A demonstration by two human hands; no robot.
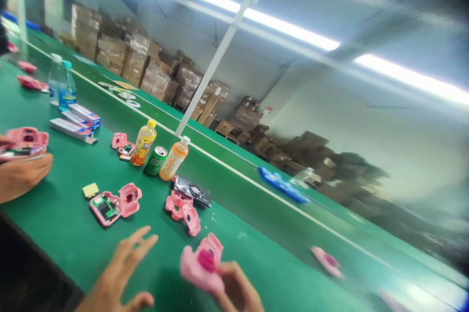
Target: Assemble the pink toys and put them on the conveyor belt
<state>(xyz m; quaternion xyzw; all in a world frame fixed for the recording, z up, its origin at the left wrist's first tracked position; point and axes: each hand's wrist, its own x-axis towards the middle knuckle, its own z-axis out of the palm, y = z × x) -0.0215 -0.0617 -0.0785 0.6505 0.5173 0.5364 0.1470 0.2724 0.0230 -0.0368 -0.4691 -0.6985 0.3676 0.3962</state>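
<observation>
Well, the right hand [234, 286] is clamped around a pink plastic camera-shaped shell [196, 270] with a round magenta piece [207, 260] in it, well below the green aluminium drink can [156, 160] on the green desk [62, 243]. The left hand [119, 270] stands open and empty with its fingers spread, just left of that shell. Left of the can and nearer the hands, an opened pink casing with a green circuit board [110, 207] lies beside a small yellow block [90, 190]. Right of the can's lower side, loose pink plastic shell parts [182, 212] lie against a black electronic panel [192, 191]. Far left of the can, another person's hand [22, 173] sits beside a pink casing [25, 141].
</observation>
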